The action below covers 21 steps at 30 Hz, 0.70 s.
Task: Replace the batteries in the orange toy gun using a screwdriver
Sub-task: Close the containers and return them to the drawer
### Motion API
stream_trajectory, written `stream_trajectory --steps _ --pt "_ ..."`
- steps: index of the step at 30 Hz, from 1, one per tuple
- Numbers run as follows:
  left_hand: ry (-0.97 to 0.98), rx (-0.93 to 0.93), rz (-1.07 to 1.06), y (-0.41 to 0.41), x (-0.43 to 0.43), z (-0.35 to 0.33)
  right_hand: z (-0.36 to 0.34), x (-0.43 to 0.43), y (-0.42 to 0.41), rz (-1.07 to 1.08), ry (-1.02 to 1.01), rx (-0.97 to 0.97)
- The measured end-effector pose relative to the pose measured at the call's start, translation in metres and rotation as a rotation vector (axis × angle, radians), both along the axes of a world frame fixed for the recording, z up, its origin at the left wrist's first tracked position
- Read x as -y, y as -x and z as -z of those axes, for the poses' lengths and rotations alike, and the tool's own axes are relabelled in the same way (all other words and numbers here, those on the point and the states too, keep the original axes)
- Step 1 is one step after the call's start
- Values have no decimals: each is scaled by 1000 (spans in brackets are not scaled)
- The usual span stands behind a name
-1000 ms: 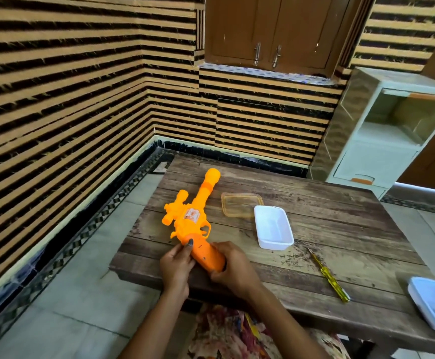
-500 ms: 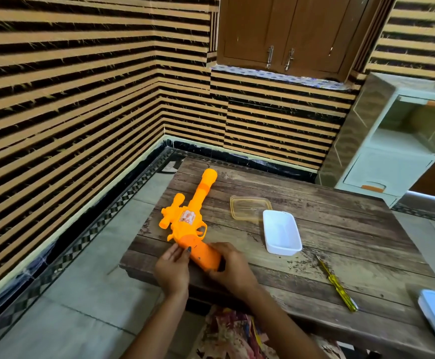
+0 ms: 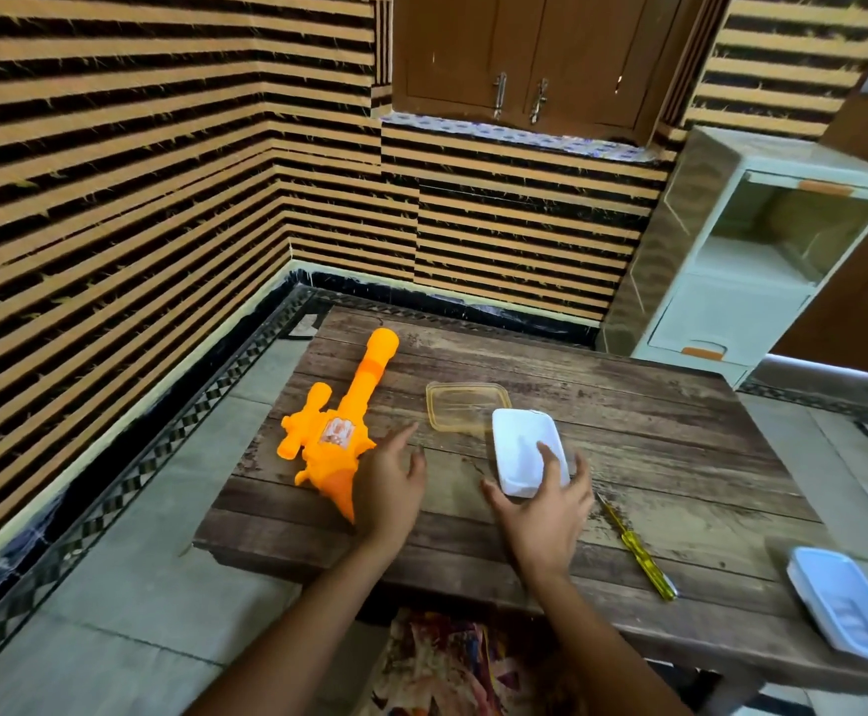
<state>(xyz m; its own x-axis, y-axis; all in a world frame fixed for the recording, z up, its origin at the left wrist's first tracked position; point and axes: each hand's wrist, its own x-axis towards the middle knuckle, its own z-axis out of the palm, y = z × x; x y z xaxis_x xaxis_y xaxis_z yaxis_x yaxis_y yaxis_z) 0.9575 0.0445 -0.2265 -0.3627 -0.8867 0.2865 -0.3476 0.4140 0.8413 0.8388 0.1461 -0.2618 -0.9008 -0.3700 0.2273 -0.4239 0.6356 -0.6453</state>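
Orange toy gun (image 3: 341, 441) is laid on the wooden desk (image 3: 654, 431), screwdriver (image 3: 633, 547) untouched. Left hand (image 3: 388, 488) and right hand (image 3: 540, 514) are spread wide, the latter seemingly touching a white tray (image 3: 517, 447). Little appears done.

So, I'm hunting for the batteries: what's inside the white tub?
Only a bare white bottom shows inside the white tub. The right hand covers its near end, so anything there is hidden.

Bare desk (image 3: 680, 431) lies wide open to the right, beyond the white tray (image 3: 519, 447). Orange toy gun (image 3: 339, 441), clear container (image 3: 465, 405) and screwdriver (image 3: 638, 552) hem the near middle.
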Motion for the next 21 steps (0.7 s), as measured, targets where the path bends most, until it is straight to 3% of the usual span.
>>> stream_trajectory --steps 4,10,17,21 --pt "48 215 237 18 19 -3 6 -2 12 -15 -58 81" --pt "197 489 458 48 40 4 14 -20 21 -94 48 98" --pt "301 808 561 77 71 22 16 -37 28 -294 298 257" --pt "303 1043 564 79 77 22 16 -43 35 -403 250 395"
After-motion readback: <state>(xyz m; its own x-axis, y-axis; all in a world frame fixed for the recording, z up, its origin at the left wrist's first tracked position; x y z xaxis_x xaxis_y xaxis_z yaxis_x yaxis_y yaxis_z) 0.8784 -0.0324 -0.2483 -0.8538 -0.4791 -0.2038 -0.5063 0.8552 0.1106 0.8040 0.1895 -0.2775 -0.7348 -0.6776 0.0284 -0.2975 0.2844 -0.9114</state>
